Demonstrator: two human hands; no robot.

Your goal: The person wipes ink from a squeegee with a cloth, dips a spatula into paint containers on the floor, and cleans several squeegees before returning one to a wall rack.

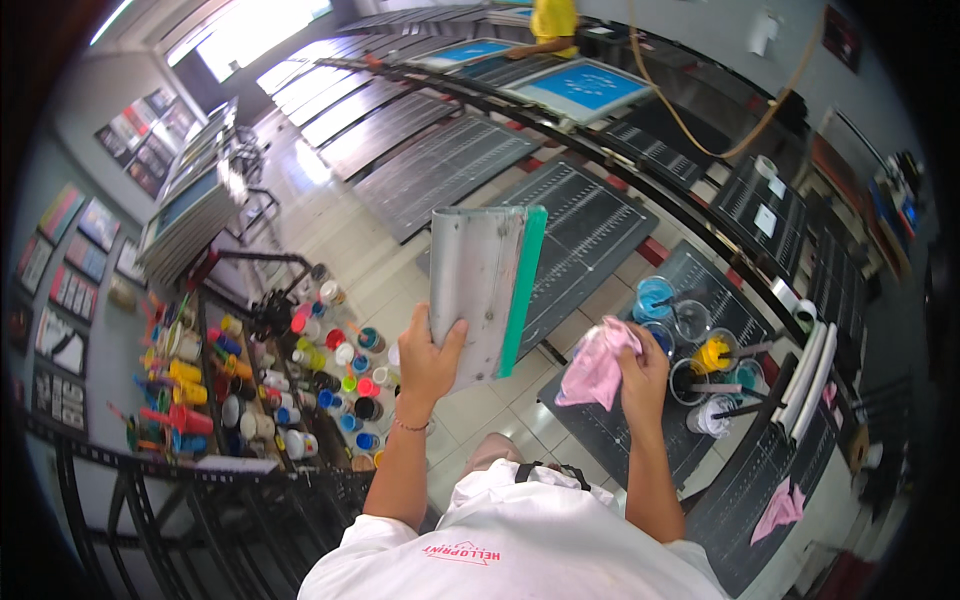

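Note:
My left hand (425, 358) is closed around the lower left edge of a screen-printing squeegee (478, 295), thumb flat on its face. The squeegee has a wide grey metal body and a green blade (528, 290) along its right side, and I hold it upright in front of me. My right hand (645, 375) grips a crumpled pink cloth (597, 368), which hangs to the left of the fingers. Cloth and squeegee are apart. Just beyond my right hand stand several tubs of ink, among them a blue one (655, 292) and a yellow one (714, 352).
Dark printing boards (575, 235) run in rows ahead. Framed blue screens (582, 88) lie on the far ones, near a person in a yellow shirt (554, 25). Many ink pots (345, 355) crowd the left. Another pink cloth (780, 508) lies at right; a cord (745, 140) hangs at upper right.

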